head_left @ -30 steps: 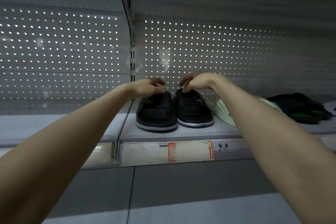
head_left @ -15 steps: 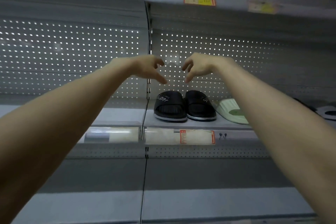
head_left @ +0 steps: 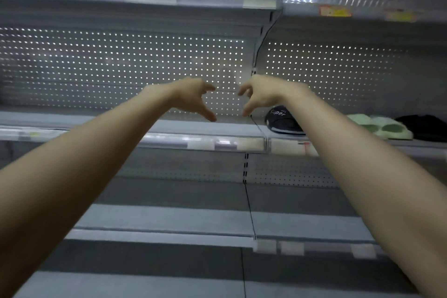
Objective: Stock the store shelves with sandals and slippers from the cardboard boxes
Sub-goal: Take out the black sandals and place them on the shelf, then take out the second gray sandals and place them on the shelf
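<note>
Head view: left hand (head_left: pixel 193 98) and right hand (head_left: pixel 258 94) raised before perforated back panel (head_left: pixel 121 63), near each other with a gap between. Fingers loosely curled, both holding nothing. Black slipper (head_left: pixel 280 120) on middle shelf (head_left: pixel 169 128), just right of shelf seam, partly behind right forearm. Green slippers (head_left: pixel 384 127) farther right, near front edge.

Black slipper (head_left: pixel 281 120) partly behind right forearm (head_left: pixel 338 143); price labels (head_left: pixel 335 11) unreadable.
</note>
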`<state>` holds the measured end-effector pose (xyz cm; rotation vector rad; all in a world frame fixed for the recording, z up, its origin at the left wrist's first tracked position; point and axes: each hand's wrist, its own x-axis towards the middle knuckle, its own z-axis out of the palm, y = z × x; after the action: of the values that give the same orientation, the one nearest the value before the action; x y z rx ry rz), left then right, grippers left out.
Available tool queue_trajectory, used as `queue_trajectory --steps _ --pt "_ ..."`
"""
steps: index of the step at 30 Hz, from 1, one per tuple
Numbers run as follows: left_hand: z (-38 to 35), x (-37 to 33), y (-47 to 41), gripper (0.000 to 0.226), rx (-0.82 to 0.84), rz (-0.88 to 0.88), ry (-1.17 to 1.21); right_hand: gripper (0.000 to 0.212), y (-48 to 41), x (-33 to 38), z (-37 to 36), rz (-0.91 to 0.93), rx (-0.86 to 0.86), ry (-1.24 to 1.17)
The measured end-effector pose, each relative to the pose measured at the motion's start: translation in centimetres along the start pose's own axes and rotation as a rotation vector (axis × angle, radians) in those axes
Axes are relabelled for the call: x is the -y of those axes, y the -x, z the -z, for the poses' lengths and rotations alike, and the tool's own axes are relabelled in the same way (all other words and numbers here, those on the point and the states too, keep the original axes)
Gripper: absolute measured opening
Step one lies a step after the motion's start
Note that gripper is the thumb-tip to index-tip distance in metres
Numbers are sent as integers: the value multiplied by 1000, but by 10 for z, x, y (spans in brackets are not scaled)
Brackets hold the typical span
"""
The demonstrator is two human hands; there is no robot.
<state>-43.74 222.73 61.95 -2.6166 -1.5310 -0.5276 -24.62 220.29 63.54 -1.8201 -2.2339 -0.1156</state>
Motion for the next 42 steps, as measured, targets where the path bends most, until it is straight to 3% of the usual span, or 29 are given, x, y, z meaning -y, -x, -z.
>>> queue_trajectory --steps 9,19,30,38,42 --pt "-35 130 137 94 110 38 -46 71 26 154 -102 -10 108 -69" --pt "-151 246 211 96 351 156 21 71 23 215 -269 -32 346 -228" --pt "-378 317 256 92 654 253 79 71 18 195 -528 -137 591 -334" --pt "-564 355 337 90 904 381 224 72 62 191 -732 -230 833 -429" --pt "-655 374 380 88 1029 462 297 69 94 189 -830 -248 872 -386"
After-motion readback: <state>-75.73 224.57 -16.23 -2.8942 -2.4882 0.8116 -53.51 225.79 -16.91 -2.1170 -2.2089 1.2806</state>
